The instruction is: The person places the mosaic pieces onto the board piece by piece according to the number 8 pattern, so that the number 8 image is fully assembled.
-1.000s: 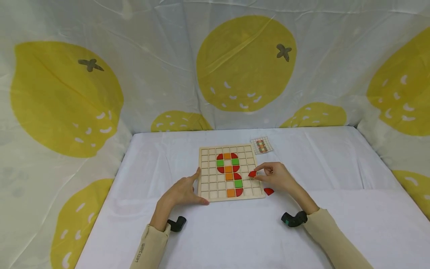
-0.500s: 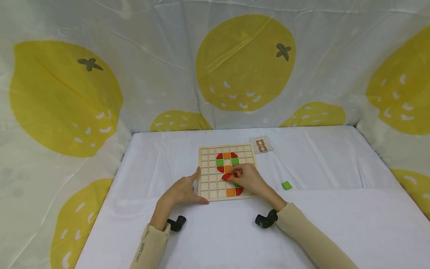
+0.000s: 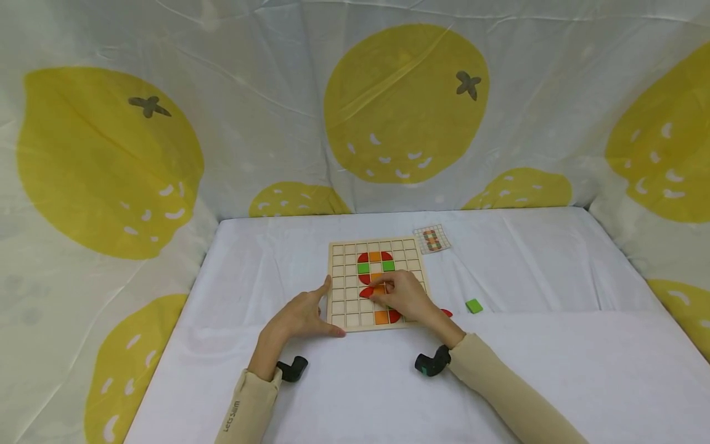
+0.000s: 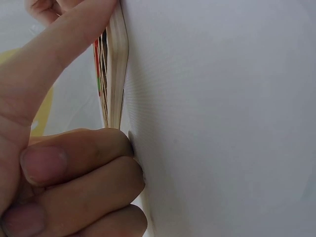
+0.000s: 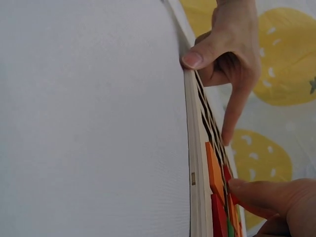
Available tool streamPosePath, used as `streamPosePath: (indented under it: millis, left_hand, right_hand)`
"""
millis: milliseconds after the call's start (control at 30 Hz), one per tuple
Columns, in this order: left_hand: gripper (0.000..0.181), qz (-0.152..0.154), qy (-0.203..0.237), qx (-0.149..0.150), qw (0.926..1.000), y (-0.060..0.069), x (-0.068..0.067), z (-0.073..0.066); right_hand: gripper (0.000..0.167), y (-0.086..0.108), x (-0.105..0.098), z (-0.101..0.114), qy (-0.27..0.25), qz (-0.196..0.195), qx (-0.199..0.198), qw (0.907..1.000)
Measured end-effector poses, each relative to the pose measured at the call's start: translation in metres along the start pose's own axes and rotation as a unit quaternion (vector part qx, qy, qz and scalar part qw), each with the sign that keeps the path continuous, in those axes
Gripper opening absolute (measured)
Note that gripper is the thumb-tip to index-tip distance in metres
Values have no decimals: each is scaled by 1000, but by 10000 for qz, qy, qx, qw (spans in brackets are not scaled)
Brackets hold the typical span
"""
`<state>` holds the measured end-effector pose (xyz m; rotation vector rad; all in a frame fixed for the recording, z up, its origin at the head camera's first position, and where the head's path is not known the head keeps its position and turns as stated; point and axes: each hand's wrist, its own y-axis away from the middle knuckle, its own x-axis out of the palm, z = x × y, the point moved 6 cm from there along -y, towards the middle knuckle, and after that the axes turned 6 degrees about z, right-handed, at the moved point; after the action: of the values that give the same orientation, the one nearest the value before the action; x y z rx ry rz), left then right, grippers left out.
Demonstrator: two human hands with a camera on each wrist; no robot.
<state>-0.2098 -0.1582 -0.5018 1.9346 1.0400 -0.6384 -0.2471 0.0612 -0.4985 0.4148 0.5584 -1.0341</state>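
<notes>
A square wooden grid board (image 3: 345,308) lies on the white table, with red, orange and green tiles in its middle columns. At the board's near left corner rests my left hand (image 3: 296,317). Its thumb touches the front edge and its straight index finger the left edge, while the other fingers curl in, as the left wrist view shows. My right hand (image 3: 407,296) reaches over the board and pinches a red quarter-round tile (image 3: 366,292) at a cell left of an orange tile (image 3: 379,288). Some tiles under this hand are hidden.
Right of the board lie a green square tile (image 3: 474,306) and a red tile (image 3: 446,313), partly covered by the right wrist. A small pattern card (image 3: 432,239) sits at the board's far right corner. Lemon-printed cloth (image 3: 405,105) walls the table's back and sides.
My right hand has carried the red tile leftward from the board's right side to its middle. The green tile has come into sight behind the wrist. My left hand has stayed in place.
</notes>
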Motion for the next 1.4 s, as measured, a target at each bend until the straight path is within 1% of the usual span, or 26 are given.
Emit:
streamPosePath:
  millis: [233,367,600,800,1067,1200,1400]
  left_hand:
    - [133,13,-19,6,10000,1,-2,0]
    - [132,16,-16,-26,10000,1,-3,0]
    - [133,37,-18,7,10000,1,-2,0]
    - [133,35,30,80,10000,2,-2,0]
    - [133,60,32,60,10000,1,-2,-1]
    - [133,50,1,64,10000,1,-1,-1]
    - [134,43,-17,34,10000,0,-1,0]
  right_hand:
    - [28,-4,1,3,136,160,5,9998]
    - [29,-6,3,4,230,158,-38,9996]
    - [22,-9,4,4,252,100,-55,9996]
    - [19,-12,6,5,233,238,-139,9993]
    - [17,-12,4,5,323,240,-132,9991]
    - [18,-9,2,2,243,211,-152,9994]
    - [20,2,-10,-10,-97,110,15,9999]
